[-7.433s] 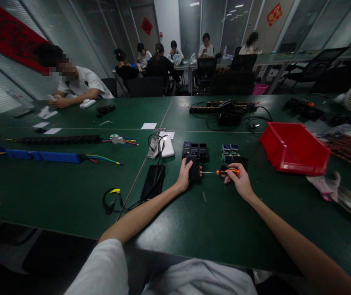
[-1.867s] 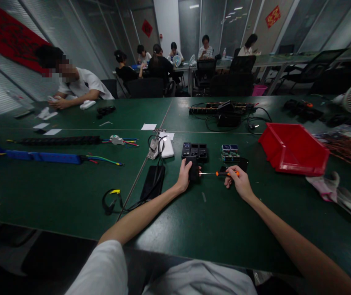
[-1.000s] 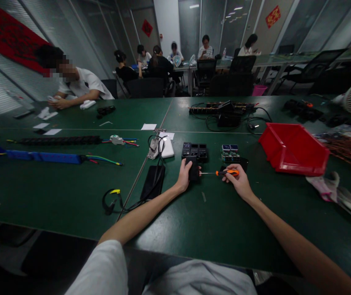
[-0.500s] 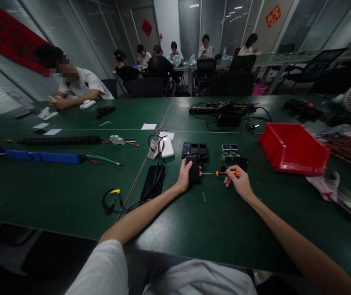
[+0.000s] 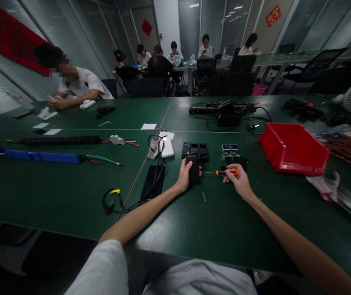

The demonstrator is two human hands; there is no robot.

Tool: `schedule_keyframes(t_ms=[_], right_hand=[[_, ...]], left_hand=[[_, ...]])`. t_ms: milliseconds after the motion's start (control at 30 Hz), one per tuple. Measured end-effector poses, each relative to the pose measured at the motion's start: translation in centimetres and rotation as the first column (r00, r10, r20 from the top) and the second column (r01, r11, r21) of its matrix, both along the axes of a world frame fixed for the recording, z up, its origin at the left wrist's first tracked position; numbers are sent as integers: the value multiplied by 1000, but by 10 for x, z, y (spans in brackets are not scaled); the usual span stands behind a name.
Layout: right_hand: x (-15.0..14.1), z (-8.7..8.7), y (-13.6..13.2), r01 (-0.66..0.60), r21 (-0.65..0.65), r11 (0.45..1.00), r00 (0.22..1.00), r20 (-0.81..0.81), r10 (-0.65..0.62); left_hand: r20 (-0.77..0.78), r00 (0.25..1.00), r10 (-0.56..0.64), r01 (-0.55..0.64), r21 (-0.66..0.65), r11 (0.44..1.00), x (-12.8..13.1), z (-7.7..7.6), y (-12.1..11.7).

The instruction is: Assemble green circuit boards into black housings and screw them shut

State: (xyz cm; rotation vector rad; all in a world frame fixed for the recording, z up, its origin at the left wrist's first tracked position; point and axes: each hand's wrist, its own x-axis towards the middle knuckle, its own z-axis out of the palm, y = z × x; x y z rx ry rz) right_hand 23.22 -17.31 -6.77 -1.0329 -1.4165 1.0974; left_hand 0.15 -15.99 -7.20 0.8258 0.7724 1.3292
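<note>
My left hand point(image 5: 184, 177) is closed round a small black box-shaped module point(image 5: 193, 167) standing on the green table point(image 5: 71, 184). My right hand point(image 5: 238, 180) pinches the orange handle of a small screwdriver point(image 5: 221, 172), which lies level with its thin shaft pointing left into the module's right side. Just behind the module sit a row of black modules point(image 5: 194, 150) and a block of green-and-blue parts point(image 5: 230, 152).
A red plastic bin point(image 5: 294, 148) stands to the right, with grey gloves point(image 5: 326, 184) near it. A black phone point(image 5: 153, 181), a white device point(image 5: 167, 148) and cables lie to the left. Cable chains point(image 5: 40, 156) stretch across the far left. A person in white sits at the back left; several others sit farther back.
My right fingers have shifted slightly on the screwdriver handle, closing over it again. The left hand and the module stay where they were.
</note>
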Motion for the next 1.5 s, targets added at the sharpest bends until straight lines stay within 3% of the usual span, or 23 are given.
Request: schedule_keyframes(t_ms=[333, 767, 1000, 1233, 1500], right_hand=[[2, 3, -2, -9, -46, 999, 998, 57, 11], [2, -1, 0, 20, 17, 1000, 998, 64, -22], [0, 2, -1, 12, -45, 999, 1000, 7, -12], [0, 6, -3, -6, -67, 998, 998, 55, 10], [-1, 4, -1, -5, -8, 1000, 1000, 8, 6]], left_hand=[[-8, 1000, -10, 10, 29, 1000, -1, -3, 1], [-4, 1000, 10, -10, -7, 1000, 0, -2, 1], [-12, 1000, -2, 3, 7, 1000, -1, -2, 1], [-10, 1000, -3, 3, 36, 999, -1, -2, 1], [0, 1000, -2, 2, 20, 1000, 0, -3, 1]])
